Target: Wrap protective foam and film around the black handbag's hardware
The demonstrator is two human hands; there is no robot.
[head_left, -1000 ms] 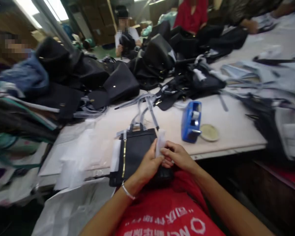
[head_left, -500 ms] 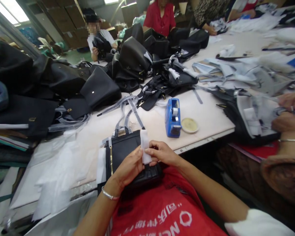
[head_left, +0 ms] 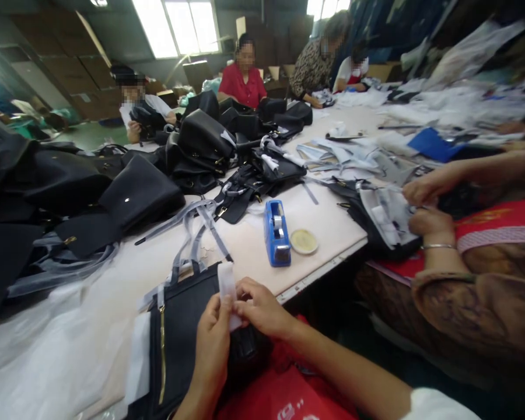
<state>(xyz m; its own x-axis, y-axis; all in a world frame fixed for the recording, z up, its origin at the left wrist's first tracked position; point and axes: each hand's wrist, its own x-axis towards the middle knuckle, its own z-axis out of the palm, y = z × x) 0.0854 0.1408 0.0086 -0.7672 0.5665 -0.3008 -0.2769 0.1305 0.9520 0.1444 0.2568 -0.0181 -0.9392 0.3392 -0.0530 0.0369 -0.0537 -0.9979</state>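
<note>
A black bag (head_left: 184, 315) with a gold zipper (head_left: 162, 356) lies at the table's near edge, partly over my lap. Its straps (head_left: 205, 224), wrapped in clear film, stretch away over the tabletop. My left hand (head_left: 216, 326) pinches a strip of white wrapping (head_left: 226, 281) at the bag's right side, thumb on top. From the right, my right hand (head_left: 256, 303) closes its fingers on the same strip, close beside the left thumb. What lies beneath the strip is hidden. White padding (head_left: 139, 350) sticks out along the bag's left side.
A blue tape dispenser (head_left: 276, 233) and a round dish (head_left: 304, 241) stand beyond my hands. Black bags (head_left: 142, 189) are heaped at the left and back. At right, a co-worker's hands (head_left: 429, 204) work on another black bag (head_left: 376, 224). Several people sit across the table.
The view has tilted up and turned right, so the scene sits lower and further left. Both hands keep hold of the white strip, with little visible movement on it.
</note>
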